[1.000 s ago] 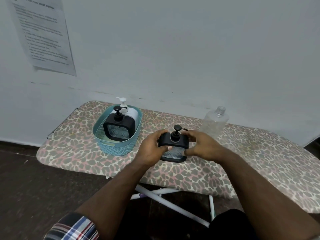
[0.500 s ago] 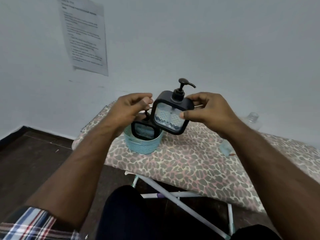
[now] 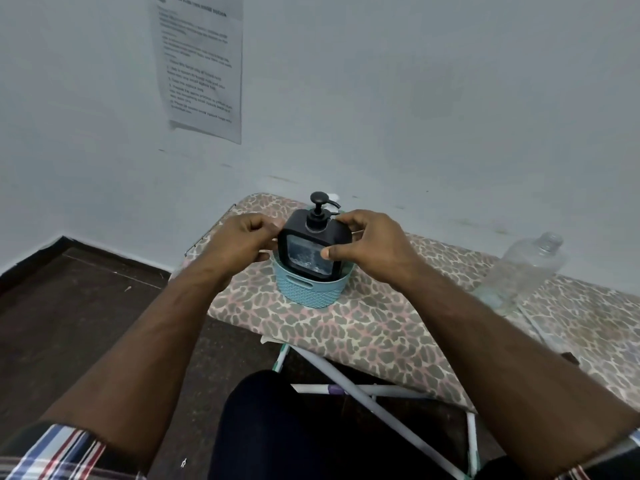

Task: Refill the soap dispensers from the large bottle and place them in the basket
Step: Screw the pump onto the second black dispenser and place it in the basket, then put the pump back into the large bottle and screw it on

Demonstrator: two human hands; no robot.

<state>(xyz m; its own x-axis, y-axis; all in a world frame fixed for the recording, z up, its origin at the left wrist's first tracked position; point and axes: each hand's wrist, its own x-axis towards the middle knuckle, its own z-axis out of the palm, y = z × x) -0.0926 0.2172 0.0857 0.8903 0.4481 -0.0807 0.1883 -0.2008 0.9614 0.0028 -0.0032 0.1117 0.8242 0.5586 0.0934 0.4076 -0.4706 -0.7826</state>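
Black dispenser (image 3: 313,245) now down in teal basket (image 3: 310,289), both hands on.

Head camera looks down, seemingly close, at ironing board (image 3: 363,327).

Both arms extended; left hand (image 3: 244,242) and right hand (image 3: 372,245) curled inward, fingers gripping.

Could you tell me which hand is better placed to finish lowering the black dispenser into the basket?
Right. The right hand wraps the black dispenser, thumb on its front face and fingers over the top, above the teal basket. The left hand sits curled at its left edge; whether it grips is unclear.
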